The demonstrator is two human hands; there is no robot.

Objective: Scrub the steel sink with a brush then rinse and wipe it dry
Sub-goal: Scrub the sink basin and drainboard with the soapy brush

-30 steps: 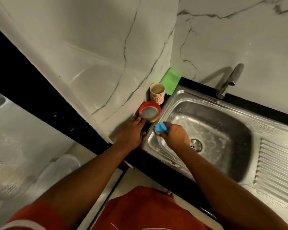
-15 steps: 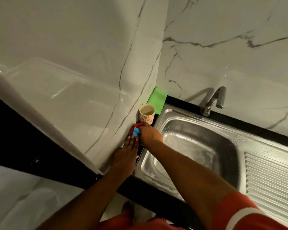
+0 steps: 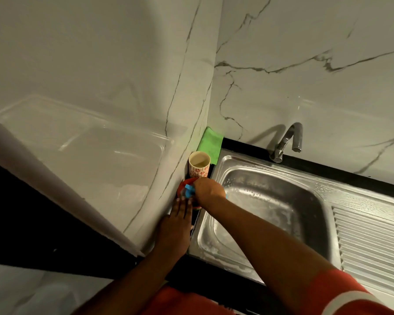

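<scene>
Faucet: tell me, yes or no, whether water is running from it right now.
No: the faucet spout shows no stream, and nothing falls into the steel sink below it.

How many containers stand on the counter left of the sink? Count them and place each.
2. A patterned cup stands in the corner by the green cloth. A red bowl sits nearer, mostly covered by the right hand holding the blue brush. Others may be hidden.

kitchen: steel sink (image 3: pixel 271 201), tap (image 3: pixel 287 142)
</scene>
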